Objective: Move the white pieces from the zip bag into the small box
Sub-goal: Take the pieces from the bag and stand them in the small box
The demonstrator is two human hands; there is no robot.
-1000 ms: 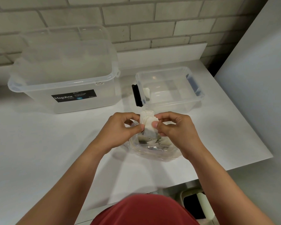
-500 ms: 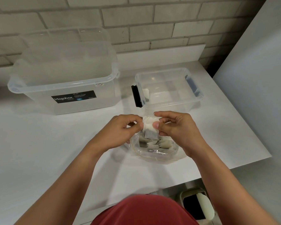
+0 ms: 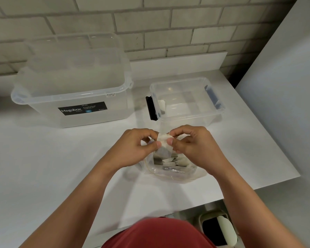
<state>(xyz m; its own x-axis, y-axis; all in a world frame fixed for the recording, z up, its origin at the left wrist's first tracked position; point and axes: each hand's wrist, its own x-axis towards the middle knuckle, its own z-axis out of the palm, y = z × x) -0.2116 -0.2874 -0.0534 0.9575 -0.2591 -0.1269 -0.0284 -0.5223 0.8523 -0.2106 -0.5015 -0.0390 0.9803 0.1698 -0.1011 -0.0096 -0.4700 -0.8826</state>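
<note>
A clear zip bag [image 3: 170, 173] lies on the white table in front of me, holding several white pieces [image 3: 174, 161]. Above its mouth both hands pinch one white piece [image 3: 164, 142] between thumb and fingers: my left hand [image 3: 136, 147] on its left edge, my right hand [image 3: 193, 145] on its right edge. Just behind stands the small clear box [image 3: 186, 83] with a black latch on the left and a blue one on the right. One white piece [image 3: 161, 104] leans inside it against the left wall.
A large clear Megabox tub [image 3: 70, 97] stands at the back left by the brick wall. The table's right edge [image 3: 276, 144] runs diagonally close to the small box. A bin [image 3: 218, 228] sits on the floor below the front edge.
Both hands keep pinching the same white piece over the bag's mouth. They have sunk slightly toward the bag, and the piece is folded smaller between the fingers.
</note>
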